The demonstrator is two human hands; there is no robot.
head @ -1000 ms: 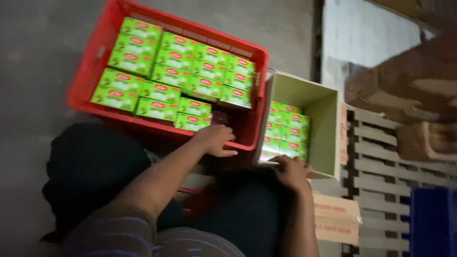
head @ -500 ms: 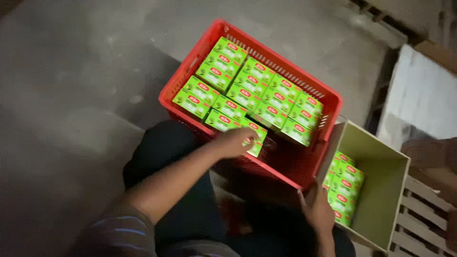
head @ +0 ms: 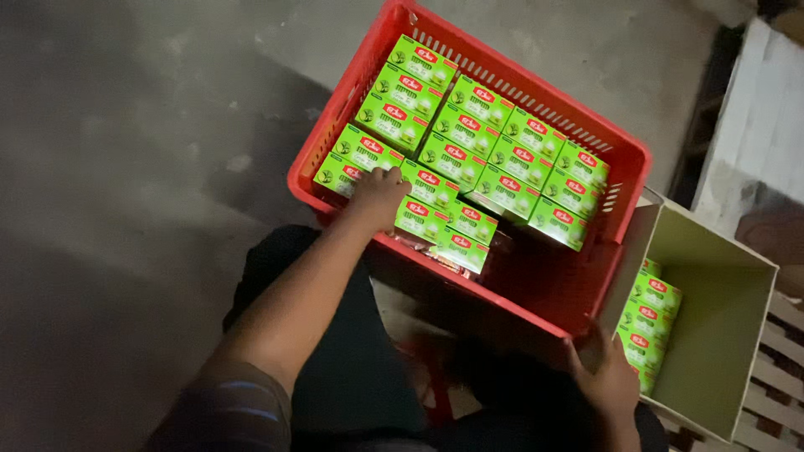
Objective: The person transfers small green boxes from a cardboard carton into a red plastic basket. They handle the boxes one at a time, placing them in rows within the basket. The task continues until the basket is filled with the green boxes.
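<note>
Green packets [head: 481, 142] with red labels fill most of a red plastic crate [head: 335, 105], laid flat in tight rows across its floor. The crate stands on a grey concrete floor [head: 126, 167], with the person's dark-clad knees just below its near wall. The left hand [head: 378, 194] reaches over that near wall into the crate's left corner and rests on the packets there, fingers curled down over the edge of one near packet [head: 343, 177]; whether it actually grips that packet or only presses on it cannot be told. A striped sleeve [head: 230, 410] covers the upper part of that arm. The right hand [head: 610, 378] sits low at the crate's near right corner, fingers bent against the edge of an open cardboard box [head: 720, 335] that stands touching the crate's right side; how firmly it holds cannot be told. Inside this box, more green packets [head: 651, 322] are stacked against its left wall. Wooden pallet slats [head: 775, 368] show beyond the box at the right edge.
</note>
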